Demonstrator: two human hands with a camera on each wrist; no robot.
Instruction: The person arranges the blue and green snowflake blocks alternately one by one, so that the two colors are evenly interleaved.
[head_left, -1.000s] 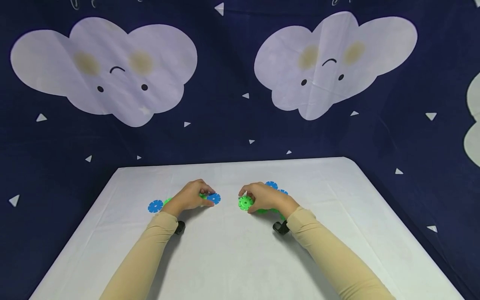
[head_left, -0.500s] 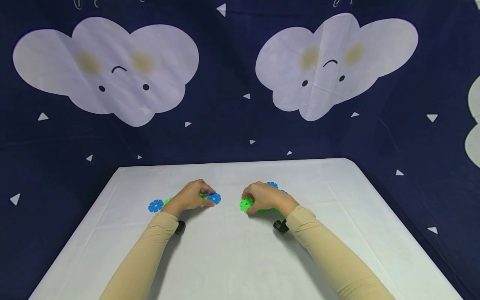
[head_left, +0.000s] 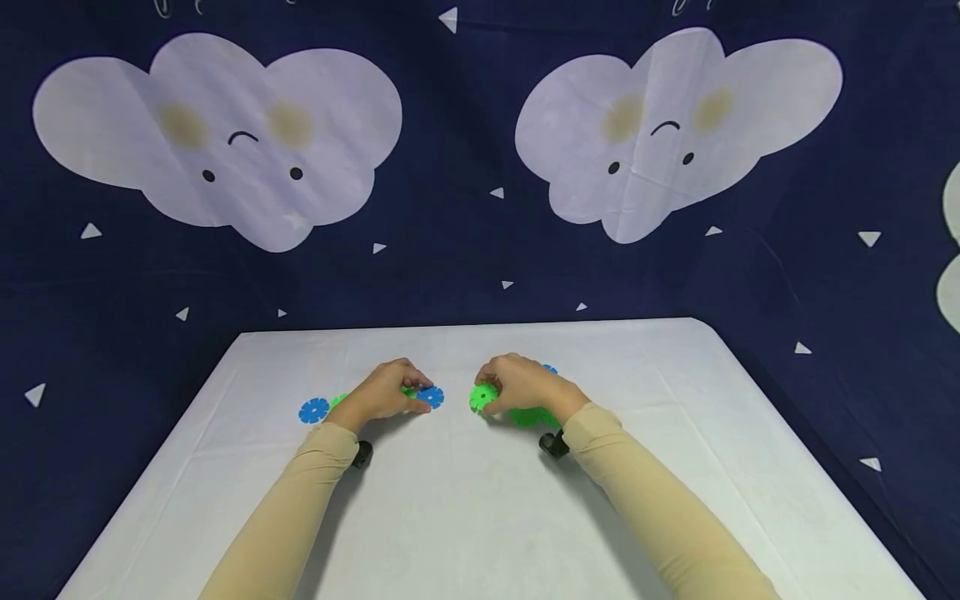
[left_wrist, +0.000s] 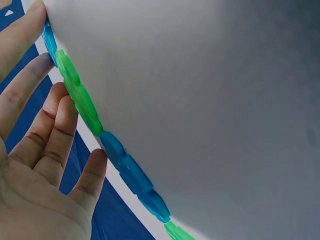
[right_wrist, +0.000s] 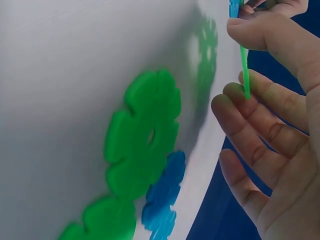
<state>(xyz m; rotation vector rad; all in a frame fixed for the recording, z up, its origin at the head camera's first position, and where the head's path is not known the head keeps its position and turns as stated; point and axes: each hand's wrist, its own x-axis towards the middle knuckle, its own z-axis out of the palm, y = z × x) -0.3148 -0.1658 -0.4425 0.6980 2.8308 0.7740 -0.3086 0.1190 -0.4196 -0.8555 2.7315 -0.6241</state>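
Observation:
My left hand pinches the edges of a blue notched plastic disc between thumb and fingers. In the left wrist view that disc is the end of a row running on through a green disc and a blue disc, laid flat along the table. My right hand holds a green notched disc by its edges, just right of the blue one. Seen edge-on in the right wrist view, this green disc lies between thumb and fingers, close to the blue disc.
More green discs lie under the right wrist, with a blue disc behind it. Left of the left wrist is another blue disc. The white table meets a dark blue cloth backdrop printed with clouds.
My right hand has moved left toward the left hand, bringing the green disc closer to the blue one. The left hand stays in place, holding the blue disc.

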